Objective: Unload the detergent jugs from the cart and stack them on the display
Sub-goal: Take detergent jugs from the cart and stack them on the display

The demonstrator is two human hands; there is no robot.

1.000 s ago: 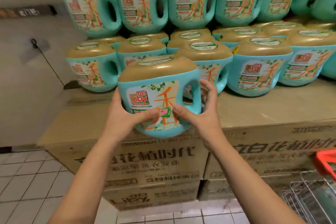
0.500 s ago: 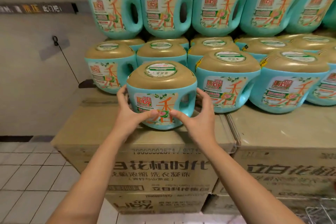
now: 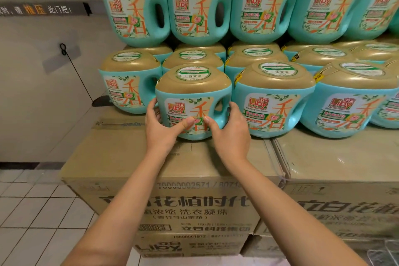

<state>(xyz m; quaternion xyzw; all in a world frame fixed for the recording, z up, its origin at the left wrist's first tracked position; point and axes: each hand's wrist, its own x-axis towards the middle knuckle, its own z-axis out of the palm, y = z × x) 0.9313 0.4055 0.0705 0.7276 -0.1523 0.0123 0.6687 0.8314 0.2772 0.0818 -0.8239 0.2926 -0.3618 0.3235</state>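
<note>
Behind both hands (image 3: 164, 129), the jug (image 3: 193, 101) label's lower half hides.

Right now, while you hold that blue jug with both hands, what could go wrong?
1. The held jug has a rounded bottom and sits on the cardboard box; if the left hand and right hand let go too soon, it might rock or tip.
2. It sits tight beside the neighbouring jug; a push could nudge that one.
3. The top row of jugs rests on lids below, so a bump might shake it.
</note>
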